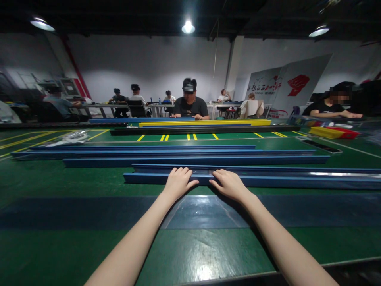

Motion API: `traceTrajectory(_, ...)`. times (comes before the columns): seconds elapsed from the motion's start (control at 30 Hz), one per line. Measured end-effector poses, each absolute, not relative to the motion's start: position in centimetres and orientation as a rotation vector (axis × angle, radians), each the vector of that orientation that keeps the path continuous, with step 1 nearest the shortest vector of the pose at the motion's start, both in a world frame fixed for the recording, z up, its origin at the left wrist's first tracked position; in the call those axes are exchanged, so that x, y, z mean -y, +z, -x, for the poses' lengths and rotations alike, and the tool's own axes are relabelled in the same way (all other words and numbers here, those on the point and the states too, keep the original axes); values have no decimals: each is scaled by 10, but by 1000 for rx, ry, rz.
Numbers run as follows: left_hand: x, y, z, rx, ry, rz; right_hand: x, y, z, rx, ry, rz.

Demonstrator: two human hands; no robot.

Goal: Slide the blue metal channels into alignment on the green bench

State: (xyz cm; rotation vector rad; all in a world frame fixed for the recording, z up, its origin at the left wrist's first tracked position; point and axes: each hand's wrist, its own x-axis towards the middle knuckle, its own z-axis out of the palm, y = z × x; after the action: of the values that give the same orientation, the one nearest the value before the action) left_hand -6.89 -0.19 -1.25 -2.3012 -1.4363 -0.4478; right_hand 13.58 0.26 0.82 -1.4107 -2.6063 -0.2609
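A long blue U-shaped channel [276, 182] lies crosswise on the green table [190, 250], running out of view on the right. My left hand [178, 180] grips its near wall, fingers reaching over into the trough and thumb on my side. A little to the right, my right hand [228, 182] holds the same wall in a like manner. Both fingertips are partly hidden inside the channel. Under my forearms, a flat translucent plastic strip [202, 216] stretches across the table. Just beyond my hands lie several more blue channels [193, 161], parallel to the first.
Farther back are a black profile [208, 130] and a yellow profile [253, 122]. A phone [321, 145] lies at right near yellow and red trays [327, 132]. Clear plastic bundles [71, 138] sit at left. A co-worker [190, 105] sits opposite; another person [333, 105] is at right.
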Motion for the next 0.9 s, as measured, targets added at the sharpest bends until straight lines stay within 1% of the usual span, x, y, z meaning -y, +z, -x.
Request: traceTrajectory(0.9,3,-11,68,1505,-390,2302,-4,6,-136,2601,-312,1383)
